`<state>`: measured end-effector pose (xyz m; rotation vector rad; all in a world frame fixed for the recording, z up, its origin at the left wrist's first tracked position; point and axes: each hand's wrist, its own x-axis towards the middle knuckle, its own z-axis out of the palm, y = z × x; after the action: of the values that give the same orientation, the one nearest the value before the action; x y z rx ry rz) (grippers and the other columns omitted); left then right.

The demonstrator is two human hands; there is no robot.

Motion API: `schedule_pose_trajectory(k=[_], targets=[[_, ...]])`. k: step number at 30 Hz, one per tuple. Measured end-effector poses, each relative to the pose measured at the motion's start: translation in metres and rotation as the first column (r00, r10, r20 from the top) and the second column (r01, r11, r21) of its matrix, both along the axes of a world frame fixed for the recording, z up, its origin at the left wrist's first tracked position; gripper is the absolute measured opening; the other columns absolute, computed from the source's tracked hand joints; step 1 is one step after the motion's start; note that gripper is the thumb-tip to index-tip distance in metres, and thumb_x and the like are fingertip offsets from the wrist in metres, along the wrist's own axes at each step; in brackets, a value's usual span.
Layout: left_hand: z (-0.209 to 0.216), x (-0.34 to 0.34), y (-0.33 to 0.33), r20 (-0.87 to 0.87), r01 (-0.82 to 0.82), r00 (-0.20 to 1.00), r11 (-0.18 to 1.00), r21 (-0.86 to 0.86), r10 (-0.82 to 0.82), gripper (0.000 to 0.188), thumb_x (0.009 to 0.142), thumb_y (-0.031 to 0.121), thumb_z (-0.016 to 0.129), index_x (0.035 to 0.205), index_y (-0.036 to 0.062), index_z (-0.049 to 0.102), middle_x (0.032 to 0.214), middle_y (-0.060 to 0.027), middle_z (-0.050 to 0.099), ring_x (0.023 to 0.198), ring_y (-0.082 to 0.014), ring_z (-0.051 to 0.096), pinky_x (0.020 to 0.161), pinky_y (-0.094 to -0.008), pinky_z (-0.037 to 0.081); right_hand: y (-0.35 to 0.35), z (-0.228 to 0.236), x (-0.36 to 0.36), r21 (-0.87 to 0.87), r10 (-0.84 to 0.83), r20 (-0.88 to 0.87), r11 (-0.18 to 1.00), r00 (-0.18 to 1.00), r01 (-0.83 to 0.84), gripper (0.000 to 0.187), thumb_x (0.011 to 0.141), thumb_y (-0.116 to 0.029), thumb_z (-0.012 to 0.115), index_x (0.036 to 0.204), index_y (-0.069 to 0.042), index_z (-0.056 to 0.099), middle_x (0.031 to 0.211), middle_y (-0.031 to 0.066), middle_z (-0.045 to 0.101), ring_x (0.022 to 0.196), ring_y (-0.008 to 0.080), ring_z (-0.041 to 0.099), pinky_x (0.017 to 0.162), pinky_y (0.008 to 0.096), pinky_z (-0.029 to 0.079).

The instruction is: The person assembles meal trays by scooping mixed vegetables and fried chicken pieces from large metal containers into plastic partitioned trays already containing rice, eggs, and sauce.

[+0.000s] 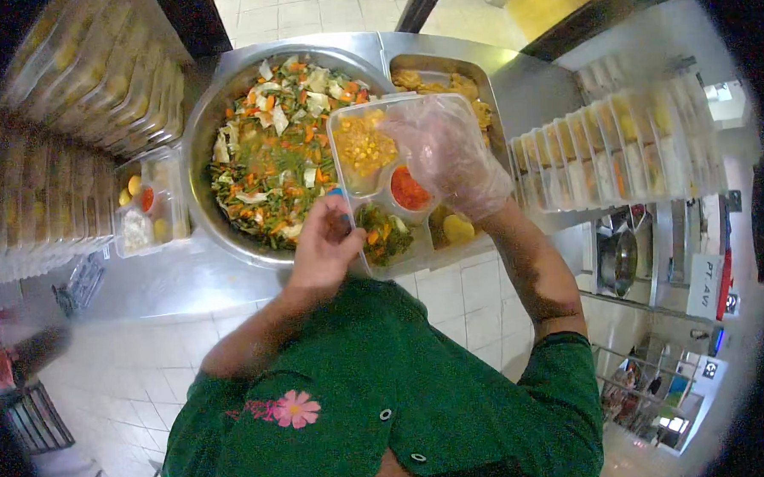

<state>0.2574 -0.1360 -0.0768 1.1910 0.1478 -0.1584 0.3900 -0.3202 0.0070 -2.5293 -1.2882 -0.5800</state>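
Note:
A clear plastic compartment lunch box is tilted over the steel counter, overlapping the rim of a big round pan. My bare left hand grips its left edge, thumb against the wall. In it are yellow corn, a small cup of red sauce, mixed green and orange vegetables and a yellow piece of food. My right hand, in a clear plastic glove, hovers over the box's far right part. Its fingers are bent and blurred, and whatever lies under them is hidden.
The round steel pan holds chopped vegetables. Behind the box stands a rectangular steel tray of golden fried food. Tall stacks of filled boxes rise at left, with one filled box beside them. More stacked boxes stand at right.

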Motion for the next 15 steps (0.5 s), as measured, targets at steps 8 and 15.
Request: schedule_pose_trajectory(k=[8,15], targets=[[0.033,0.006,0.004,-0.015,0.12,0.993,0.993,0.014,-0.12,0.035,0.084,-0.008,0.058,0.114,0.0064,0.047,0.1,-0.0007,0.052,0.085,-0.0086,0.051,0.073,-0.0243,0.044,-0.046,0.073,-0.01,0.084,-0.27,-0.098,0.957,0.958,0.279,0.026,0.083,-0.01,0.061,0.107,-0.005,0.07,0.103,0.0147,0.069,0.094,0.03,0.066,0.086,0.0413,0.051],[0.12,0.028,-0.021,-0.135,0.115,0.983,0.992,-0.057,-0.122,0.032,0.086,-0.003,0.059,0.112,0.0102,0.048,0.097,0.0019,0.051,0.074,-0.0054,0.051,0.05,-0.0176,0.042,-0.184,0.11,-0.064,0.034,-0.443,-0.801,0.637,0.402,0.77,0.038,0.09,-0.027,0.057,0.114,0.001,0.065,0.099,0.0101,0.069,0.084,0.0208,0.065,0.075,0.0323,0.053]])
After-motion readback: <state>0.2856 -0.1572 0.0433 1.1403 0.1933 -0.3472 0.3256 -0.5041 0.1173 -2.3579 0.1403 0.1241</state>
